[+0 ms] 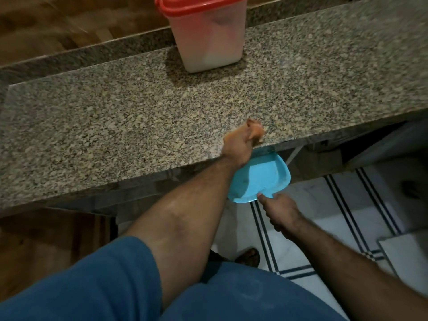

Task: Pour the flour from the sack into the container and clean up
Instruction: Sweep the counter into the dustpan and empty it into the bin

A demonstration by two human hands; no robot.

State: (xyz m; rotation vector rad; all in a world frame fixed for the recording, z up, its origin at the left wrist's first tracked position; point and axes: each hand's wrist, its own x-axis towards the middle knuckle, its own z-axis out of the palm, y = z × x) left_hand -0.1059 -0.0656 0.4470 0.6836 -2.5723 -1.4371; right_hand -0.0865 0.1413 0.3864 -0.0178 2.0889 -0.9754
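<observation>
A translucent container with a red lid stands on the speckled granite counter at the back; white flour shows through its lower part. My left hand rests at the counter's front edge, closed around a small orange thing, blurred, that looks like a cloth or brush. Just below that edge my right hand grips the handle of a light blue dustpan, held with its mouth against the counter's rim. No sack is in view.
A raised granite ledge runs behind the counter, with wood panelling beyond it. Below at the right lies a white tiled floor with dark stripes. My foot in a sandal stands on it. A wooden cabinet front sits lower left.
</observation>
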